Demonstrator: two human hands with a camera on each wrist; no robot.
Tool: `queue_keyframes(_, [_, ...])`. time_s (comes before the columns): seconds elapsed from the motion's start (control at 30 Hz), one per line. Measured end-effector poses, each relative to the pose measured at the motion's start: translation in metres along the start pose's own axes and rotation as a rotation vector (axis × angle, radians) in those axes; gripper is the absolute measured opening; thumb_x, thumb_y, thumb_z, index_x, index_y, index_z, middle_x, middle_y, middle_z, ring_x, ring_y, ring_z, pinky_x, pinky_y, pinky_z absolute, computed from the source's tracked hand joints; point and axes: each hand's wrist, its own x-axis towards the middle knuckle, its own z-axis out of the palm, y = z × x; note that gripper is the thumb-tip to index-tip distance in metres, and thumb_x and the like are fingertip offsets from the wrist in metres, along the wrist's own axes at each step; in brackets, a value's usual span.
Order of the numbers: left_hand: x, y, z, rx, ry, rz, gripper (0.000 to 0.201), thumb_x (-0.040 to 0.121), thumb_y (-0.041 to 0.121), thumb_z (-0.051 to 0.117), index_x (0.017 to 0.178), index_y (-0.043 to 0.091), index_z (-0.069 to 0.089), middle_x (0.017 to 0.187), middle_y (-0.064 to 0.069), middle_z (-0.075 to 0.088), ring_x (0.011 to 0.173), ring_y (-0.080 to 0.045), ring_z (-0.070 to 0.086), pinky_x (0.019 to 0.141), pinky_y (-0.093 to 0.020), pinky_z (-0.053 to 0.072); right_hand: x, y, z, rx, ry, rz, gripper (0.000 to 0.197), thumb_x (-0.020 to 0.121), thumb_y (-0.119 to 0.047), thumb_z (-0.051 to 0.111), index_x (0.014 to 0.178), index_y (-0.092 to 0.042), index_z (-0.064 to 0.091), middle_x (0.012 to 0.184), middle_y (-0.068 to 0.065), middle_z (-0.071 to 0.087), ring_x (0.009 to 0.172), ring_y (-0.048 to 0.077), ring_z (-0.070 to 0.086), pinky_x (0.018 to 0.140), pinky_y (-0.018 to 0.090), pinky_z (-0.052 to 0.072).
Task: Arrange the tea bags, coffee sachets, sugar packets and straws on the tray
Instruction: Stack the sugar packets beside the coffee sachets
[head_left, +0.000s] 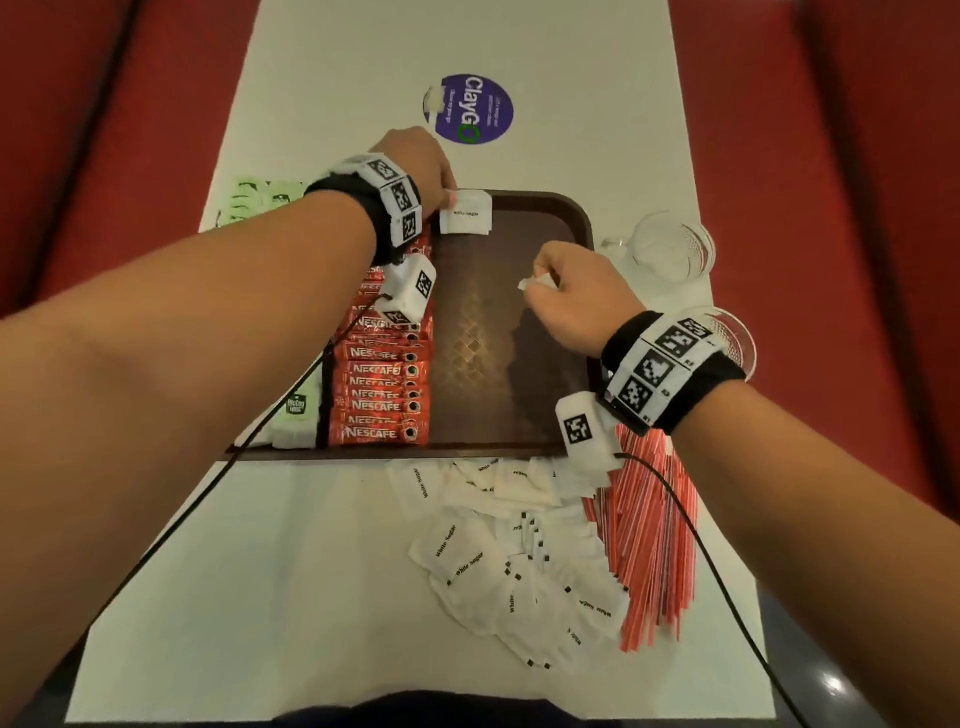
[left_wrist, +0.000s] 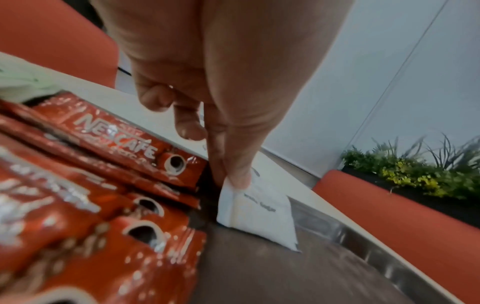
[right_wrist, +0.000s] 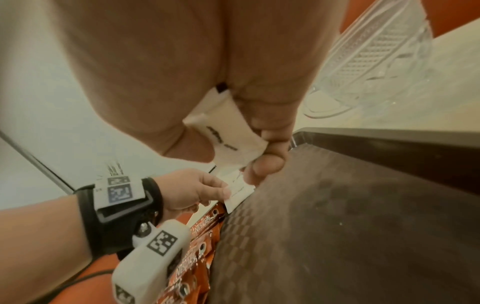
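A brown tray (head_left: 582, 218) lies on the white table. Red Nescafe sachets (head_left: 382, 369) fill a column along its left part, with tea bags (head_left: 296, 415) further left. My left hand (head_left: 421, 166) pinches a white sugar packet (head_left: 465, 212) by its corner at the tray's far edge, beside the top sachet (left_wrist: 124, 133); the packet (left_wrist: 259, 216) touches the tray floor. My right hand (head_left: 563, 291) hovers over the tray's right side and grips folded white sugar packets (right_wrist: 228, 131). Loose sugar packets (head_left: 509, 551) and red-striped straws (head_left: 649, 530) lie on the table near me.
Two clear glass cups (head_left: 675, 249) stand right of the tray, one (head_left: 732, 332) partly behind my right wrist. A purple round sticker (head_left: 475, 106) marks the table beyond the tray. More tea bags (head_left: 260, 200) lie at the far left. Red seats flank the table.
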Motion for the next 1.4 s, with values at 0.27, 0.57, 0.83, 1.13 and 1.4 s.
queue_keyframes(0.27, [0.014, -0.003, 0.005, 0.073, -0.007, -0.123, 0.014, 0.077, 0.028, 0.075, 0.086, 0.018, 0.072, 0.087, -0.002, 0.071, 0.078, -0.024, 0.067, 0.078, -0.039, 0.058, 0.012, 0.003, 0.001, 0.032, 0.057, -0.064, 0.012, 0.093, -0.024, 0.059, 0.086, -0.016, 0.054, 0.079, -0.005, 0.056, 0.067, 0.009, 0.049, 0.059, 0.023, 0.034])
queue_keyframes(0.57, [-0.029, -0.002, -0.016, -0.2, 0.086, 0.106, 0.034, 0.092, 0.052, 0.06, 0.1, 0.022, 0.073, 0.098, 0.006, 0.069, 0.094, -0.014, 0.062, 0.08, -0.029, 0.046, 0.026, -0.001, 0.007, 0.029, 0.109, -0.021, 0.007, 0.096, -0.023, 0.062, 0.089, -0.025, 0.06, 0.076, -0.015, 0.055, 0.067, -0.001, 0.049, 0.063, 0.017, 0.035])
queue_keyframes(0.83, [-0.068, -0.007, -0.015, -0.247, -0.076, 0.298, 0.016, 0.088, 0.037, 0.072, 0.099, 0.025, 0.076, 0.084, 0.013, 0.068, 0.079, -0.005, 0.06, 0.071, -0.021, 0.045, 0.031, -0.012, 0.009, 0.043, 0.155, -0.025, 0.008, 0.097, -0.026, 0.06, 0.105, -0.027, 0.062, 0.089, -0.011, 0.06, 0.073, -0.001, 0.051, 0.066, 0.017, 0.038])
queue_keyframes(1.13, [-0.018, -0.021, 0.008, -0.117, 0.011, -0.003, 0.017, 0.086, 0.035, 0.075, 0.096, 0.021, 0.078, 0.096, 0.002, 0.072, 0.088, -0.015, 0.06, 0.077, -0.028, 0.045, -0.006, -0.006, 0.006, -0.125, -0.14, -0.065, 0.019, 0.094, -0.031, 0.065, 0.11, -0.021, 0.065, 0.094, -0.007, 0.066, 0.087, 0.01, 0.061, 0.082, 0.025, 0.048])
queue_keyframes(1.4, [-0.005, -0.006, 0.022, 0.087, 0.018, -0.056, 0.017, 0.084, 0.037, 0.07, 0.088, 0.022, 0.076, 0.093, 0.001, 0.072, 0.087, -0.024, 0.065, 0.071, -0.032, 0.051, -0.043, 0.005, 0.007, -0.128, -0.226, -0.053, 0.013, 0.095, -0.033, 0.063, 0.105, -0.026, 0.064, 0.087, -0.011, 0.064, 0.077, 0.004, 0.059, 0.07, 0.019, 0.047])
